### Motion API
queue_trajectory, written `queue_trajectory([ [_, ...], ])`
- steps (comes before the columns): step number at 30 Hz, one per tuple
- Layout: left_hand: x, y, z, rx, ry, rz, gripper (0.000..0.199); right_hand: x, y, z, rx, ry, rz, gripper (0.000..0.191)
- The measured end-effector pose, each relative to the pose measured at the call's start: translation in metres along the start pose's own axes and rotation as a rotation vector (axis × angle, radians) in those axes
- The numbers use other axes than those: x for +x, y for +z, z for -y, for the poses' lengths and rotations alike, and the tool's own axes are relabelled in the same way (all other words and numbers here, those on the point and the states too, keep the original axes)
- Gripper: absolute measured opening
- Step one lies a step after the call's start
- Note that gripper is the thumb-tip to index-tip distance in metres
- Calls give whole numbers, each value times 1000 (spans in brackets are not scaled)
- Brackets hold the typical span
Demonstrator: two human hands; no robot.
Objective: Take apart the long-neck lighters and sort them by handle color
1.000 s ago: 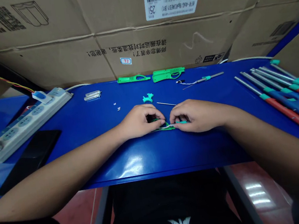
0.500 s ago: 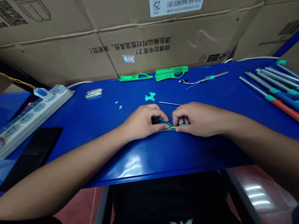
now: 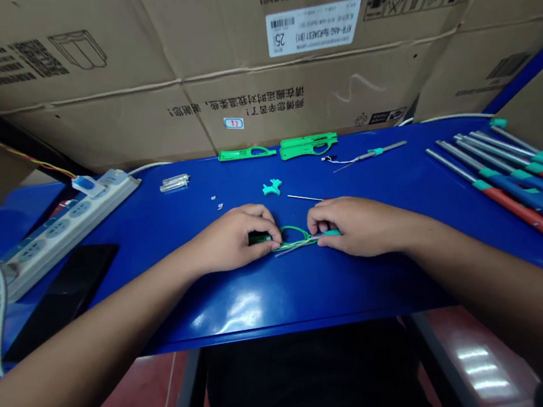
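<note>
- My left fingers (image 3: 260, 222) pinch the green casing (image 3: 297, 243) near its left end.
- My right fingers (image 3: 322, 211) pinch a grey-and-teal piece (image 3: 332, 232) at the casing's right.
- The casing lies between them, loop facing away — on or just above the desk (image 3: 365, 291), I can't tell which.
- Beyond — a teal part (image 3: 272, 187).

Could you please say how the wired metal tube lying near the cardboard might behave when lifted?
The metal tube would probably stay stiff, being straight and metallic-looking. Its thin, curving white wires look floppy and may trail. The protruding teal collar might hinder rolling.
</note>
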State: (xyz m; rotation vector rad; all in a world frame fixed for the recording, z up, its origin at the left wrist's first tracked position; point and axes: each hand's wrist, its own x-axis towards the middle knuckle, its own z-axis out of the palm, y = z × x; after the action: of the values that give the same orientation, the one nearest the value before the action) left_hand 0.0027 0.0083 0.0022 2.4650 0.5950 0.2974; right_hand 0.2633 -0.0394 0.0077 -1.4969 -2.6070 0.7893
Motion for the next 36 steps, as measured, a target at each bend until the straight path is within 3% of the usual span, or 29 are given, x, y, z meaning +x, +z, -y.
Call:
queue_trajectory([
  [5,-1,9,0,44,21,15,18,-2,-1,0,7,-3,-26,10],
  [12,-5,13,-7,22,-6,4,16,-1,10,10,-14,-165,-114,9],
  [21,-3,20,-10,-100,-104,-3,13,3,19,18,76,-160,-69,21],
  [36,-5,24,-19,-25,-85,-16,14,7,24,23,200,-77,-30,20],
])
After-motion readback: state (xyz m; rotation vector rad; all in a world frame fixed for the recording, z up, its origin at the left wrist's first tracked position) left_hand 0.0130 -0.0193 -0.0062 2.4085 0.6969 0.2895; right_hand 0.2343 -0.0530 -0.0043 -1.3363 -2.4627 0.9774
